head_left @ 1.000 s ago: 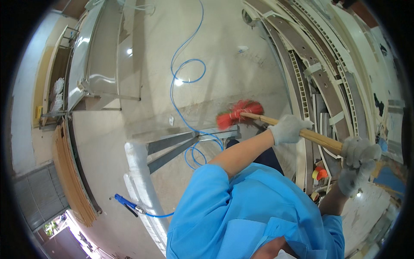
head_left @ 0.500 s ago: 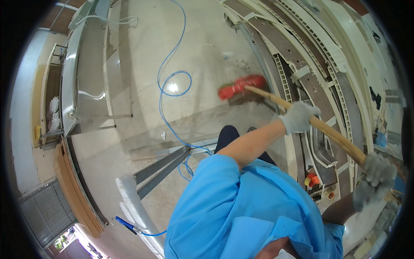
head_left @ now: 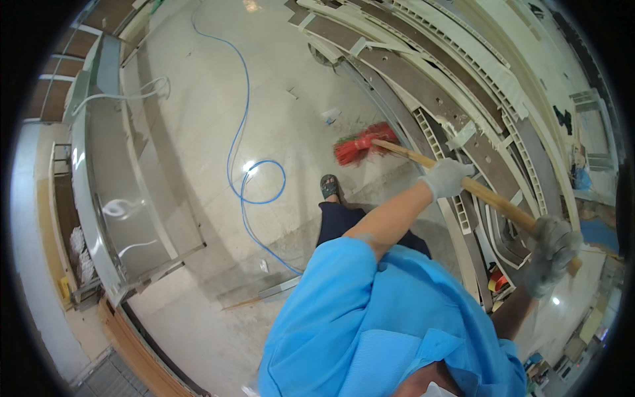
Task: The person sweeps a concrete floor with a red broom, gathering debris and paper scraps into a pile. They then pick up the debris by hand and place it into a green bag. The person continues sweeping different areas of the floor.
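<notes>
A long wooden-handled broom (head_left: 499, 206) slants across in front of me, its red bristle head (head_left: 362, 145) down on the floor beside the stacked panels. My left hand (head_left: 444, 178), in a pale glove, is closed around the middle of the handle. Farther up, near the handle's end, my right hand (head_left: 552, 251) grips it in a greyer glove. Close to the bristles lie a few scraps (head_left: 331, 116) and some dark dirt.
Long curved-looking panels and slotted strips (head_left: 456, 112) are stacked along the right. A blue hose (head_left: 284, 182) loops over the floor (head_left: 192, 86). To the left stands a shiny metal-sided bench (head_left: 99, 218). My sandalled foot (head_left: 330, 187) shows ahead of me.
My view has shifted forward along the floor, and a sandalled foot has come into sight. The broom head is slightly lower in view. Both hands still hold the handle.
</notes>
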`<action>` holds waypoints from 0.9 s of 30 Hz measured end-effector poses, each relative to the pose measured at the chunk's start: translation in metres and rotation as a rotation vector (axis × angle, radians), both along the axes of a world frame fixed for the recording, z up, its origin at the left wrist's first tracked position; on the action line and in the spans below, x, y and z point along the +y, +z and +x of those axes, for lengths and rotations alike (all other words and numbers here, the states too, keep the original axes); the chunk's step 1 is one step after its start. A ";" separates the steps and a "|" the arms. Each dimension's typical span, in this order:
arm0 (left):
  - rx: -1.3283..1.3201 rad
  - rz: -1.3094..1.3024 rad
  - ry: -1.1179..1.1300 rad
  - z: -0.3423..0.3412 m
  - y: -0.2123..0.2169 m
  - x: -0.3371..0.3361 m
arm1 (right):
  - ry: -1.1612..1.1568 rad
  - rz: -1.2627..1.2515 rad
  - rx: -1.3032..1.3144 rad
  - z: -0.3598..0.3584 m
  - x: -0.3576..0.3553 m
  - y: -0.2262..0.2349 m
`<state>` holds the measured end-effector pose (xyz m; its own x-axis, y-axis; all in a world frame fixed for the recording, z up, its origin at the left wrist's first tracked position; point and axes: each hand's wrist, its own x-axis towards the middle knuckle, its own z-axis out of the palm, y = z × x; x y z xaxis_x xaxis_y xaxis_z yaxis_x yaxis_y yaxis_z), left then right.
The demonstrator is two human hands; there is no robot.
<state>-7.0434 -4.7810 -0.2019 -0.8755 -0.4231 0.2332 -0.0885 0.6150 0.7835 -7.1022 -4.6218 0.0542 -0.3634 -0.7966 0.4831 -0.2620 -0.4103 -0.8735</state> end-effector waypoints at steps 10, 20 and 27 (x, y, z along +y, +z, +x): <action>0.155 0.192 -0.215 0.064 0.073 -0.082 | -0.225 0.080 -0.089 0.032 -0.027 0.078; -0.120 0.132 -0.303 0.099 -0.012 -0.133 | -0.078 0.313 -0.050 0.057 -0.104 0.035; -0.315 -0.174 0.044 0.165 -0.103 -0.325 | -0.289 0.537 0.040 0.081 -0.151 -0.137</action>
<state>-6.8779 -5.1058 -0.3046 -0.8977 -0.4399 0.0268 -0.3383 0.7268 0.5978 -7.0213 -4.7723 -0.0830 -0.5907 -0.8047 0.0594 -0.3340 0.1769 -0.9258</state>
